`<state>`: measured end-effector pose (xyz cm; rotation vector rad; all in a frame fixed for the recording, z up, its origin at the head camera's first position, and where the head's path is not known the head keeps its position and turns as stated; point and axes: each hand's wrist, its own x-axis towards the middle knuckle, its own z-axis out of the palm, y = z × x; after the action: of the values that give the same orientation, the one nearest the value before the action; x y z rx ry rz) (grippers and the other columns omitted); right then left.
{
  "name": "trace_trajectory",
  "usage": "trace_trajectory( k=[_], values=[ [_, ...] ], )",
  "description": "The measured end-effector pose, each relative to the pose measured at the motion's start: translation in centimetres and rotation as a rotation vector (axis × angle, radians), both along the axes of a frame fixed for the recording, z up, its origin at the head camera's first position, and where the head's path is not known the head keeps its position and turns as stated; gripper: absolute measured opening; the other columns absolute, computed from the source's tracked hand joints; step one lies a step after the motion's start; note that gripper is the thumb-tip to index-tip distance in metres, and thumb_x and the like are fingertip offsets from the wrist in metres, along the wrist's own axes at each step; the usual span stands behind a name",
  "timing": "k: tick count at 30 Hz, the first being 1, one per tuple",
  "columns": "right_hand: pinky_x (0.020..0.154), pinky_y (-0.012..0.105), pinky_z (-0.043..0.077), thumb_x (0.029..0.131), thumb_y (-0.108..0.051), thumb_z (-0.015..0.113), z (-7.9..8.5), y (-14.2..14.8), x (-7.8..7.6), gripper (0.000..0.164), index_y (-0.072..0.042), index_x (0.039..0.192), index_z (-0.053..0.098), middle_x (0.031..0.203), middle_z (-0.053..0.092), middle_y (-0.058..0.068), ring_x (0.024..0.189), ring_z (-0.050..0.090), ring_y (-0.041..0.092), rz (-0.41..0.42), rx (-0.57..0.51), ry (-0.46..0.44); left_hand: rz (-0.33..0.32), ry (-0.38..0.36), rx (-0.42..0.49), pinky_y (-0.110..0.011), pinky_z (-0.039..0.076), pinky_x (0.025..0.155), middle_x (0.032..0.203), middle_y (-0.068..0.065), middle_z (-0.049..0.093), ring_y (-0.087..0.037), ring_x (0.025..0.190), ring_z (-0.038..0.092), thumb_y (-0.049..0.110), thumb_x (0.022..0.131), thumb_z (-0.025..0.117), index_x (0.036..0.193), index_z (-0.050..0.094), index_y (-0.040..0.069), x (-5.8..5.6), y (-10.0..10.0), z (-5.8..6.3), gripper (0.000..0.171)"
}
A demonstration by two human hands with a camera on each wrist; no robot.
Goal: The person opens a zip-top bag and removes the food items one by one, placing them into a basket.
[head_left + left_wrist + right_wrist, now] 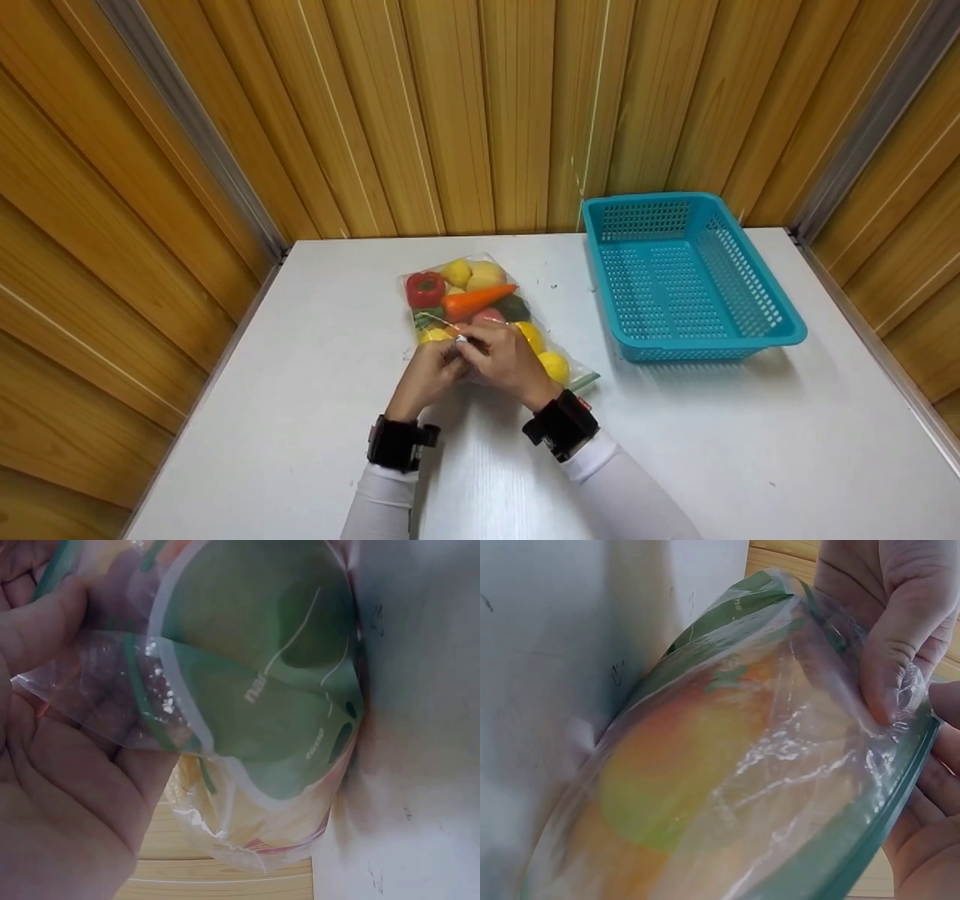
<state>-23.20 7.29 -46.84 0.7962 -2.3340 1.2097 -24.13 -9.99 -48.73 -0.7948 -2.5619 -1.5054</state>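
Note:
A clear zip bag (586,381) with a green seal strip lies on the white table, bulging with produce. Through its film show a carrot (480,301), a red bell pepper (425,289) and several yellow fruits (554,367). My left hand (429,376) pinches the bag's near edge between thumb and fingers. Right beside it, my right hand (513,361) pinches the film by the green strip, the fingertips of both hands close together. The left wrist view shows a green printed panel (255,682) on the bag; a red-and-green fruit (682,780) shows through in the right wrist view.
A teal perforated basket (616,330) stands at the back right of the table (285,405). Wood-patterned walls (517,120) rise behind the table and on both sides.

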Motion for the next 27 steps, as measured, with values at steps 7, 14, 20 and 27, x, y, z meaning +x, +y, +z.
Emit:
trace_trajectory(
  k=[7,14,20,27],
  values=[
    [0.083,0.040,0.059,0.095,-0.010,0.074,-0.5,-0.1,-0.1,0.019,-0.005,0.113,0.079,0.102,0.078,0.010,0.089,0.071,0.022,0.007,-0.042,0.009,-0.007,0.010,-0.004,-0.022,0.049,0.072,0.088,-0.005,0.073,-0.011,0.080,0.058,-0.004,0.091,0.070,0.099,0.077,-0.001,0.1,-0.2,-0.3,0.011],
    [0.080,0.040,0.060,0.095,-0.011,0.075,-0.6,0.4,-0.2,0.022,-0.002,0.114,0.078,0.107,0.077,0.015,0.092,0.074,0.025,0.010,-0.051,0.006,-0.035,0.011,-0.003,-0.026,0.054,0.083,0.103,-0.009,0.077,-0.018,0.095,0.066,-0.001,0.092,0.072,0.109,0.078,0.001,0.1,-0.1,-0.1,0.018],
    [0.073,0.038,0.060,0.092,-0.010,0.077,-0.7,0.8,-0.2,0.012,-0.002,0.101,0.081,0.094,0.079,0.011,0.081,0.074,0.023,0.009,-0.048,0.048,-0.062,-0.021,0.019,-0.026,0.054,0.084,0.104,-0.010,0.077,-0.017,0.096,0.067,0.002,0.093,0.073,0.109,0.079,0.001,0.1,0.0,0.0,0.017],
    [0.069,0.038,0.059,0.092,-0.009,0.078,-0.7,1.0,-0.3,0.011,0.000,0.097,0.081,0.090,0.078,0.012,0.076,0.073,0.023,0.023,-0.075,0.026,-0.052,-0.048,0.049,-0.024,0.054,0.081,0.101,-0.010,0.078,-0.014,0.092,0.066,0.007,0.095,0.073,0.109,0.079,0.002,0.1,-0.2,0.0,0.016]
  ],
)
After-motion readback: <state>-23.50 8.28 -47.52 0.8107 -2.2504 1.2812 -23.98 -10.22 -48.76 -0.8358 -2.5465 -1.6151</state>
